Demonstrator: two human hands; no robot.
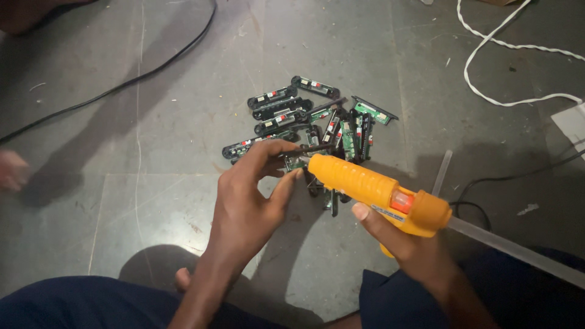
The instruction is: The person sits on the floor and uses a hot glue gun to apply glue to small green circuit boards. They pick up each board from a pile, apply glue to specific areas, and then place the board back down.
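From where I stand, the person sits on the grey floor (152,201) with both hands out in front of dark blue trouser legs (73,301). The right hand (411,247) is clenched around the grip of an orange glue gun (378,192), its index finger lying along the underside of the body, and the nozzle points toward ten o'clock. A clear glue stick (518,250) pokes out of the back of the gun toward four o'clock. The left hand (250,204) pinches a small green circuit board (297,161) between thumb and fingertips, holding it right at the gun's nozzle, so the tip and the board look to be touching. Just beyond the hands, at twelve o'clock from them, lies a loose pile of similar modules (304,119), black faceplates and green boards heaped over one another on the floor. A second clear glue stick (442,172) lies on the floor just beside the gun at two o'clock. A black cable (122,85) runs across the floor at ten o'clock, well apart from the pile, and a white twisted cord (487,49) loops at one o'clock. At nine o'clock, at the frame's edge, I can make out part of another person's hand (11,170), blurred, its fingers too unclear to tell
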